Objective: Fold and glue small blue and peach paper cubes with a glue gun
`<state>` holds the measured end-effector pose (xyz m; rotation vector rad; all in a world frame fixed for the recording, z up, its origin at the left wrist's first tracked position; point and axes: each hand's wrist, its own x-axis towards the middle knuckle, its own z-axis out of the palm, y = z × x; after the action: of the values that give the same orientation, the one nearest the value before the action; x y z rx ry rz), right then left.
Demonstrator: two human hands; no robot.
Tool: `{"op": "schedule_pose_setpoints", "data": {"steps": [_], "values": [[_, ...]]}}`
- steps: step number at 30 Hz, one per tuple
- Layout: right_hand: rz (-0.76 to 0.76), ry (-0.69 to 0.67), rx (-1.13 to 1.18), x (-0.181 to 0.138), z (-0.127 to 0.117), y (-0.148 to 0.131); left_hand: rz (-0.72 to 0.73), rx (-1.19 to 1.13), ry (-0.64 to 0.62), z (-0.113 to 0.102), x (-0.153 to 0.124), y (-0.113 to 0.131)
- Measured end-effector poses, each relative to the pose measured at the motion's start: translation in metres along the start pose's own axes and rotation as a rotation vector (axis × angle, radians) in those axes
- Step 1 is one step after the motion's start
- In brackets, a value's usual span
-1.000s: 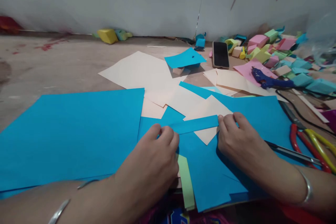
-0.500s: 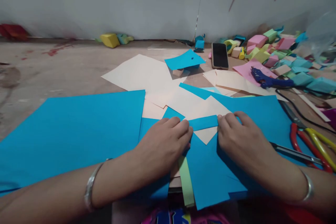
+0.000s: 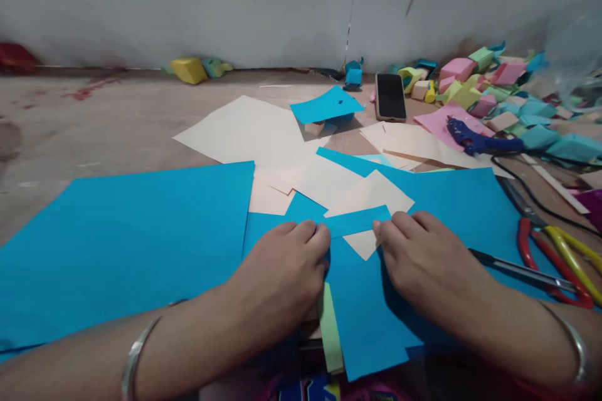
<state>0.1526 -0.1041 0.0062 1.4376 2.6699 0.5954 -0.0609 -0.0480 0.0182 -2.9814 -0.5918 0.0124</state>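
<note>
Between my two hands stretches a narrow blue paper strip. Its left end is pinched in the closed fingers of my left hand. Near the other end, my right hand has its thumb and curled fingers on the strip's lower edge. Beneath the strip lie a cream paper piece and a large blue sheet. A pale green paper strip sticks out below my left hand. Another big blue sheet covers the left side. My fingers hide the strip's left end.
Scissors with red and yellow handles and a black cutter lie at right. Behind them are a blue glue gun, a phone and a heap of folded paper boxes. A yellow paper box stands by the wall.
Both hands have shifted slightly left and down with the strip. My right hand's fingertips now sit lower on the strip, baring more of its right end. The view has moved a little.
</note>
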Motion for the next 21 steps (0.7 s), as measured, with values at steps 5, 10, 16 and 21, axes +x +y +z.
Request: {"op": "schedule_pose_setpoints", "data": {"steps": [5, 10, 16, 21], "values": [[0.051, -0.084, -0.101, -0.002, -0.007, 0.003, 0.006, 0.054, -0.011, -0.004, -0.010, 0.007], [0.058, -0.158, -0.084, -0.001, -0.009, 0.005, -0.053, 0.027, -0.042, -0.008, -0.011, 0.013], [0.182, -0.011, 0.003, 0.004, -0.011, 0.021, -0.149, -0.037, 0.006, -0.005, -0.001, 0.003], [0.122, 0.042, 0.303, 0.015, 0.001, 0.033, -0.146, -0.010, 0.046, 0.002, -0.002, -0.007]]}}
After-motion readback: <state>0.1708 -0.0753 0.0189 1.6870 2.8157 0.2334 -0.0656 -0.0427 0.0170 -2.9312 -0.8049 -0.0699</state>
